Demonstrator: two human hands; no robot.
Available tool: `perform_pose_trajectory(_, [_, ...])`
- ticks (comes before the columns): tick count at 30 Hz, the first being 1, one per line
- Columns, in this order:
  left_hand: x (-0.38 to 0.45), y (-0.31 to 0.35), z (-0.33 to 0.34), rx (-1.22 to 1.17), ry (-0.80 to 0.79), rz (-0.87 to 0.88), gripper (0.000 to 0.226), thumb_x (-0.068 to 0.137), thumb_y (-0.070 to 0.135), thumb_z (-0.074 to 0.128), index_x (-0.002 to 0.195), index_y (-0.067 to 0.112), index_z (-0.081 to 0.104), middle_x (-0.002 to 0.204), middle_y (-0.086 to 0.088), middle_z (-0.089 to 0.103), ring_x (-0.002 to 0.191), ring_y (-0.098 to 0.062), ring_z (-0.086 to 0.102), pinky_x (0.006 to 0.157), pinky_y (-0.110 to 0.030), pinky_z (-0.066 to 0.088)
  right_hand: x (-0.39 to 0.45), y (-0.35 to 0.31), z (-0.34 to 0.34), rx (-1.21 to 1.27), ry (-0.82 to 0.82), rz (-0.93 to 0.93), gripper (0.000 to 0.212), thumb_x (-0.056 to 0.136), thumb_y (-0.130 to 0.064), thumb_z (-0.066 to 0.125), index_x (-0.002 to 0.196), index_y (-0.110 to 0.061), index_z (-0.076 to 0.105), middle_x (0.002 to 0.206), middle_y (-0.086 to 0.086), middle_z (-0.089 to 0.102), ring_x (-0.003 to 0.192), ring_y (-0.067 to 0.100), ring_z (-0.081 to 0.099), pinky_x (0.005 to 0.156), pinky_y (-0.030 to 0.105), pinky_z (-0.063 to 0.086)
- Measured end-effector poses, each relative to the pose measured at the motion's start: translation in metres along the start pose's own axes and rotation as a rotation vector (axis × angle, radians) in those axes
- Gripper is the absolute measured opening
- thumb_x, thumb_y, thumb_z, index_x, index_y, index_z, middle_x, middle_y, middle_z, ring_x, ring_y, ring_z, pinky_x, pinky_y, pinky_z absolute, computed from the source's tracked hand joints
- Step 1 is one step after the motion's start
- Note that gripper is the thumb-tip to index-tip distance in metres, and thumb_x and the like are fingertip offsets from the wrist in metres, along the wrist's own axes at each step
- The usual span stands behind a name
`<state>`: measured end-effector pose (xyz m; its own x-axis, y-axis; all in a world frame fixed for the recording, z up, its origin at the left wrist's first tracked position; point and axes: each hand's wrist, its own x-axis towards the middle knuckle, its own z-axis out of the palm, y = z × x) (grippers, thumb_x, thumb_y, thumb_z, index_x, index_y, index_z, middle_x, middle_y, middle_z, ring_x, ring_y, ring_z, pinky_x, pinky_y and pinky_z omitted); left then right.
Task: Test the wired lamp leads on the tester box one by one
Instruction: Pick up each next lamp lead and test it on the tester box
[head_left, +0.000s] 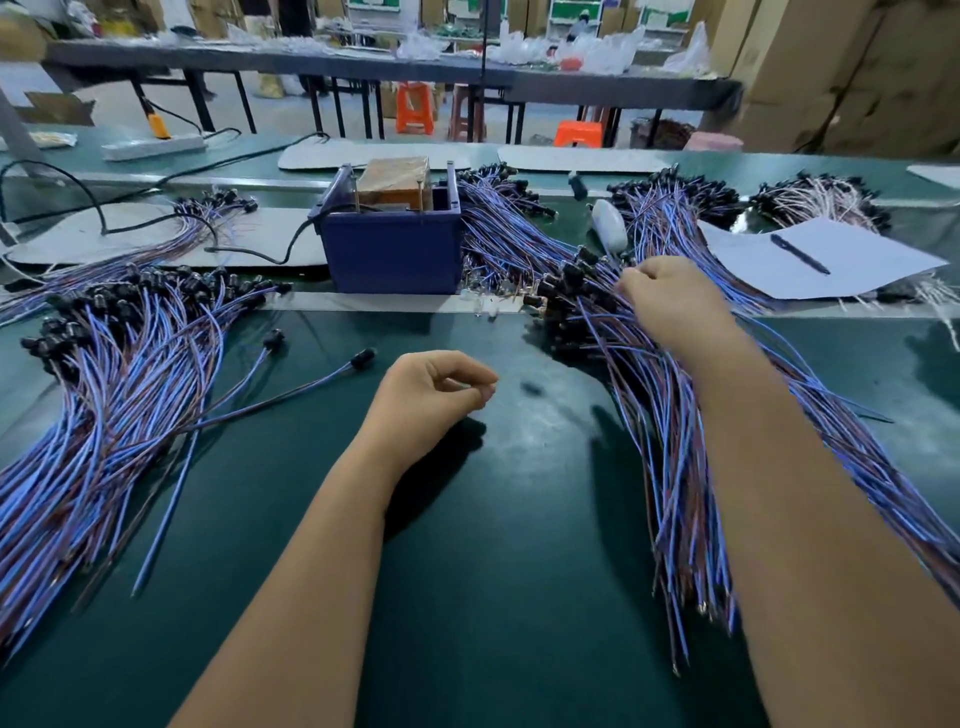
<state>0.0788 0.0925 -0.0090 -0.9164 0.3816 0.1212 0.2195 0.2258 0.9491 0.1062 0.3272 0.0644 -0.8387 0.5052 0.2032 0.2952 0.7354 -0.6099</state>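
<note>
1. Head view, progress: a large heap of leads (104, 374) is spread left of the tester box (390, 244), and another heap (649, 364) right of it; which heap is tested cannot be told.
2. The right hand (670, 301), fingers curled, is placed on the right heap near the box; a pinch cannot be confirmed.
3. The left hand (431, 400), before the box, is loosely curled, thumb near fingertips; nothing held is discernible.
4. The box contacts are poorly visible.

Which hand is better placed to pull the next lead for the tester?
Probably the right hand: it is already in the right pile of leads, fingers curled among the wires. The left hand hovers over bare mat, holding nothing visible.
</note>
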Motion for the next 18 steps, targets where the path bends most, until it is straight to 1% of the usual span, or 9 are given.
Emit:
perform_pose_trajectory(2, [0.001,-0.001,0.001,0.012,0.001,0.002,0.020,0.083,0.005,0.074,0.079,0.024,0.075,0.078,0.000,0.075,0.072,-0.009,0.068,0.075,-0.020,0.053,-0.001,0.018,-0.018,-0.099,-0.031,0.041,0.028,0.099,-0.022,0.041,0.074,-0.008,0.045,0.070,0.012,0.043,0.066,0.026,0.037,0.059,0.035,0.026])
perform_pose_trajectory(4, [0.001,-0.001,0.001,0.025,0.004,0.004,0.020,0.084,0.006,0.075,0.079,0.025,0.075,0.078,0.003,0.075,0.071,-0.007,0.068,0.076,-0.021,0.053,-0.005,0.028,-0.026,-0.207,-0.056,0.096,0.024,0.097,-0.022,0.042,0.077,-0.010,0.046,0.074,0.013,0.047,0.073,0.029,0.043,0.062,0.036,0.031])
perform_pose_trajectory(6, [0.002,-0.002,0.001,0.022,0.004,0.005,0.020,0.084,0.005,0.074,0.079,0.025,0.075,0.077,0.004,0.075,0.071,-0.007,0.069,0.078,-0.023,0.054,-0.010,0.029,-0.023,-0.470,-0.013,0.135,0.024,0.097,-0.030,0.044,0.102,-0.010,0.057,0.107,0.020,0.056,0.102,0.038,0.050,0.082,0.041,0.040])
perform_pose_trajectory(8, [0.002,-0.001,0.002,0.007,-0.001,0.006,0.021,0.084,0.004,0.074,0.080,0.024,0.074,0.077,0.004,0.075,0.070,-0.007,0.069,0.079,-0.023,0.054,-0.014,0.018,-0.008,-0.527,0.107,0.070,0.038,0.095,-0.032,0.047,0.124,-0.011,0.056,0.127,0.022,0.049,0.118,0.039,0.044,0.097,0.044,0.037])
perform_pose_trajectory(10, [0.001,-0.002,0.002,0.000,-0.007,0.005,0.019,0.085,0.003,0.072,0.082,0.022,0.074,0.077,0.003,0.075,0.071,-0.006,0.068,0.075,-0.015,0.052,-0.017,-0.001,0.014,-0.217,0.162,-0.033,0.036,0.093,-0.028,0.050,0.126,-0.014,0.058,0.120,0.015,0.055,0.114,0.034,0.050,0.093,0.037,0.041])
perform_pose_trajectory(11, [0.000,-0.002,0.002,-0.009,-0.009,0.001,0.018,0.086,0.003,0.071,0.084,0.021,0.074,0.078,0.003,0.075,0.071,-0.005,0.068,0.072,-0.012,0.050,-0.019,-0.012,0.027,0.035,0.133,-0.022,0.033,0.093,-0.026,0.052,0.124,-0.015,0.059,0.109,0.007,0.059,0.105,0.026,0.057,0.084,0.029,0.046])
perform_pose_trajectory(13, [-0.001,-0.003,0.001,-0.030,-0.014,-0.006,0.017,0.087,0.002,0.069,0.088,0.018,0.075,0.078,0.003,0.075,0.071,-0.004,0.068,0.069,-0.008,0.047,-0.025,-0.032,0.053,0.615,-0.031,0.140,0.032,0.095,-0.022,0.053,0.127,-0.015,0.056,0.091,-0.002,0.059,0.084,0.012,0.064,0.062,0.021,0.047])
perform_pose_trajectory(15, [-0.001,-0.003,0.000,-0.038,-0.014,-0.009,0.017,0.088,0.002,0.067,0.088,0.018,0.074,0.077,0.003,0.075,0.071,-0.004,0.068,0.069,-0.008,0.047,-0.028,-0.040,0.081,1.005,-0.139,0.308,0.041,0.099,-0.024,0.049,0.140,-0.019,0.045,0.100,0.002,0.058,0.087,0.017,0.059,0.067,0.025,0.046])
perform_pose_trajectory(18, [0.001,-0.004,-0.001,-0.045,-0.007,-0.010,0.020,0.090,0.004,0.066,0.087,0.022,0.074,0.081,0.001,0.076,0.075,-0.007,0.071,0.072,-0.009,0.049,-0.026,-0.032,0.101,1.267,-0.070,0.377,0.053,0.102,-0.019,0.044,0.151,-0.029,0.027,0.110,0.005,0.055,0.092,0.019,0.053,0.081,0.030,0.046])
